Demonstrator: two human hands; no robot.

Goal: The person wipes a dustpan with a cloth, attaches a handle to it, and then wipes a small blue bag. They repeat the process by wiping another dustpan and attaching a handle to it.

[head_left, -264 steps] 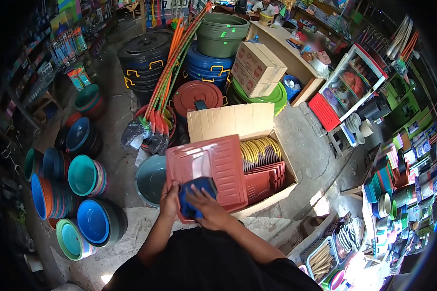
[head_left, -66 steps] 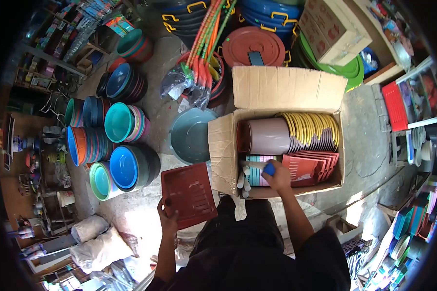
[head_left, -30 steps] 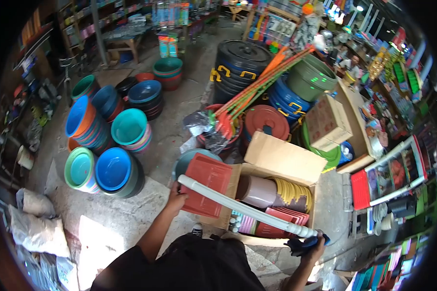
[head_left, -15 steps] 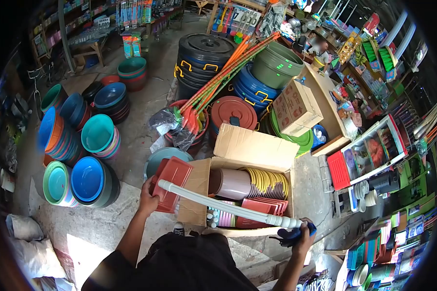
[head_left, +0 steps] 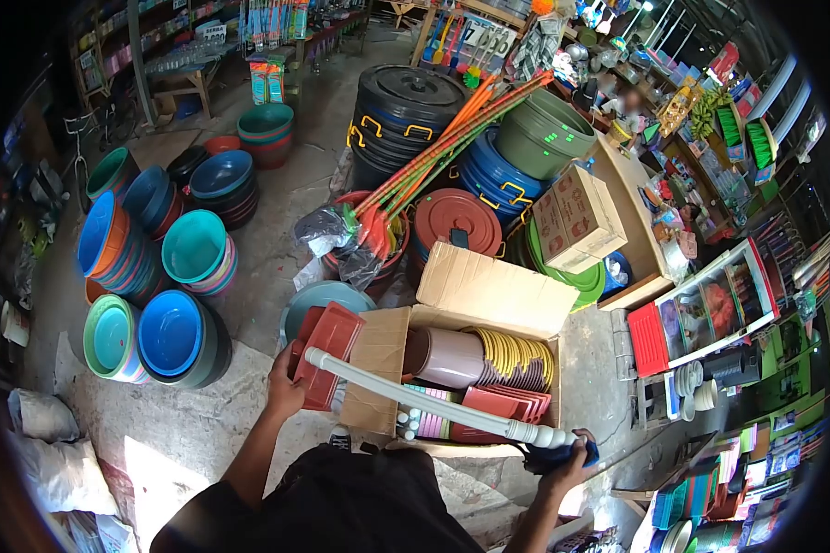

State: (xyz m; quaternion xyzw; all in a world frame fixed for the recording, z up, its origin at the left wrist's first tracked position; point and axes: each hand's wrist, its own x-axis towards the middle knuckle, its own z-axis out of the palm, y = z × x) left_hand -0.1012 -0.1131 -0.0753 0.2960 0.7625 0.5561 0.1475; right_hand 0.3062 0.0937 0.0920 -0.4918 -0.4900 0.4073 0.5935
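Presently:
- left hand (head_left: 284, 392): grip clenched on red tray (head_left: 326, 355)
- right hand (head_left: 563, 461): grip grasping blue cloth (head_left: 551, 455) and white pole (head_left: 424, 398)
- cardboard box (head_left: 383, 369): beneath pole

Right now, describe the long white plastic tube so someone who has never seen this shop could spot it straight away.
Find the open brown cardboard box on the concrete floor, packed with plastic ware. The long white plastic tube slants across its near edge, from the flat red plastic tray in the left hand to the right hand, which grips it with a dark blue cloth. Nothing else nearby is long, white and ribbed at the end.
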